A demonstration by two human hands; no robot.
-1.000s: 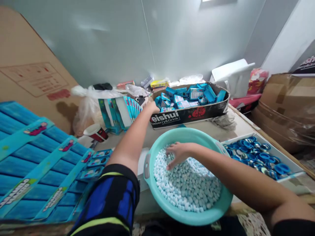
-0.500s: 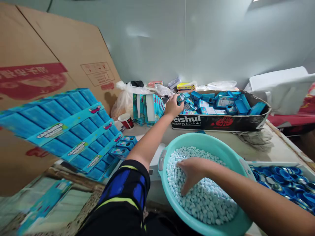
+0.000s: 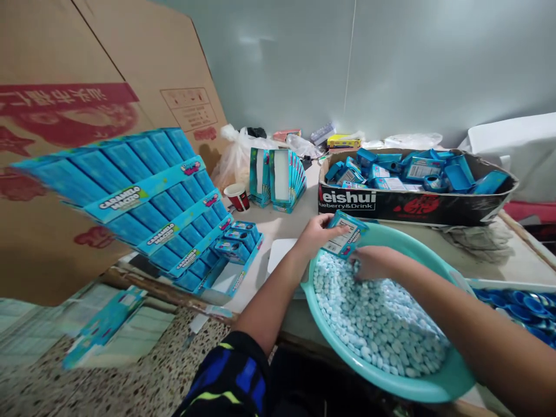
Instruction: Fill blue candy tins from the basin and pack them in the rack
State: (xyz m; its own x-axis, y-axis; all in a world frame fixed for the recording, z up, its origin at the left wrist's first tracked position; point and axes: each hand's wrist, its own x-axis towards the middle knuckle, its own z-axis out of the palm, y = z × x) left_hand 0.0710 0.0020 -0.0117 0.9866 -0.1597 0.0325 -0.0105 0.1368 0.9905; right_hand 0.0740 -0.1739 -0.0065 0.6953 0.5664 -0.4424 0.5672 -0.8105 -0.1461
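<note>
A small blue box [image 3: 343, 234] is held in my left hand [image 3: 319, 234], tilted over the back left rim of a turquoise basin [image 3: 386, 388]. Pale blue candies [image 3: 373, 324] fill much of the basin. My right hand [image 3: 373, 263] is closed around some of the candies, right beside the lower end of the box; its fingertips are partly hidden. Behind the basin a black carton [image 3: 395, 202] holds many more blue boxes [image 3: 425, 168].
At left stands a tiered blue display [image 3: 160, 202] filled with boxes, beside a large brown carton [image 3: 174, 63]. A paper cup [image 3: 237, 197] and folded blue trays [image 3: 280, 179] are behind. Blue lids [image 3: 521, 307] lie in a tray at right.
My left hand has come from the black carton to the basin with a blue box. My right hand has closed and moved up to the box. The view has shifted.
</note>
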